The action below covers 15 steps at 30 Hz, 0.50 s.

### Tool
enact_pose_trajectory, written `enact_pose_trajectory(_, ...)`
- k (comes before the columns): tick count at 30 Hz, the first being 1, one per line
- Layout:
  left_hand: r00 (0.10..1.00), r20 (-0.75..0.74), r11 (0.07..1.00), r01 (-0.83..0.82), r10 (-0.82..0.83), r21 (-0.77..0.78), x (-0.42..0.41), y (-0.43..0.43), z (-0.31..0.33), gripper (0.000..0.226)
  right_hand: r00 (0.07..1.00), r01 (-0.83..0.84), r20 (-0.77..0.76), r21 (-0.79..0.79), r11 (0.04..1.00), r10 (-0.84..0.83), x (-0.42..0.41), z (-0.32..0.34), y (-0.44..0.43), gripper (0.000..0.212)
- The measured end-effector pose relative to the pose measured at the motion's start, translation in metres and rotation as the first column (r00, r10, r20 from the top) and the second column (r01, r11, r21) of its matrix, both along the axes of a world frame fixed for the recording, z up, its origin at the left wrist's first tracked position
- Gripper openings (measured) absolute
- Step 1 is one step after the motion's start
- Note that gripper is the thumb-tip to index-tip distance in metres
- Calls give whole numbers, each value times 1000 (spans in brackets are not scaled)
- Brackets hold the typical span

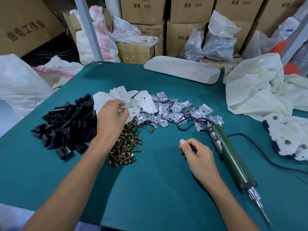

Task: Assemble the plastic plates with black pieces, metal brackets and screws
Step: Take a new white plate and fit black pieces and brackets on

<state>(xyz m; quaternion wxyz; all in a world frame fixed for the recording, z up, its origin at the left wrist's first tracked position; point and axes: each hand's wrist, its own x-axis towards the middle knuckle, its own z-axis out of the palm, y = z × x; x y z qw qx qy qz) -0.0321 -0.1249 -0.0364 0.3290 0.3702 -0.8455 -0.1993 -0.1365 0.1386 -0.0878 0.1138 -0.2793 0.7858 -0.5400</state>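
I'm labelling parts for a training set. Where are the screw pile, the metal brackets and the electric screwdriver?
screw pile (126,148): head view, middle of the heap.
metal brackets (175,114): head view, one bracket mid-pile.
electric screwdriver (235,164): head view, its green body.
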Motion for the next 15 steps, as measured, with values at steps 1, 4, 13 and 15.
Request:
enact_pose_trajectory(1,999,-39,1000,-6,6,-10,-1,1,3,17,1000,0,5,0,1000,0,0,0,0,33)
enact_pose_trajectory(4,977,-210,999,-37,42,28,-3,5,17,20,1000,-2,20,-3,1000,2,0,1,0,33)
enact_pose_trajectory(13,659,-738,824,332,146,460,17,40,58,12,995,-5,96,-87,996,14,3,4,2,35)
enact_pose_trajectory(15,667,-725,695,442,169,568,21,45,57,15,986,-4,162,-150,989,29,2,6,2,26)
